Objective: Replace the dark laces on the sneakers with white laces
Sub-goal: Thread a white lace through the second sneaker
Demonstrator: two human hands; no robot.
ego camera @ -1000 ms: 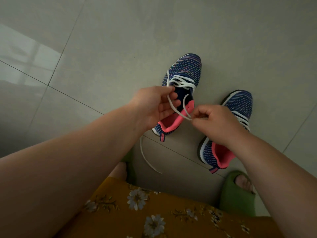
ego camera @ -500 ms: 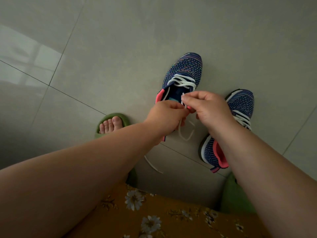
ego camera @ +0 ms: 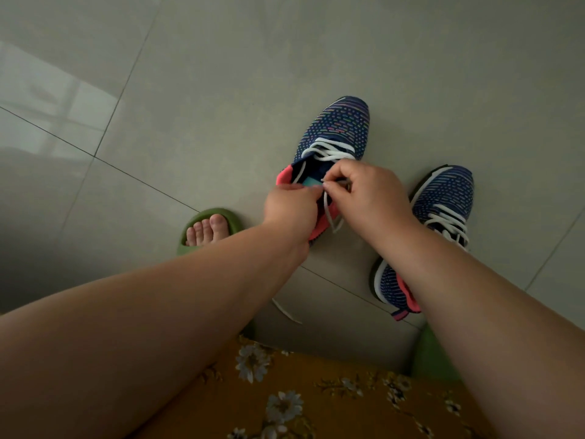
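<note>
Two dark blue knit sneakers with pink lining stand on the grey tiled floor. The left sneaker carries a white lace crossed over its tongue. My left hand grips the sneaker's collar near the heel. My right hand pinches the white lace end right at the collar, fingertips meeting the left hand's. A loop of lace hangs below both hands. The right sneaker stands beside it, laced in white, partly hidden by my right forearm.
My left foot in a green slipper rests on the floor left of the hands. The other green slipper shows at bottom right. A loose white lace end lies on the tile. A yellow flowered garment fills the bottom edge.
Both hands dropped from mid-air to the left sneaker's collar and came together there. The lace loop, held up between them earlier, now hangs below. My left foot came into view.
</note>
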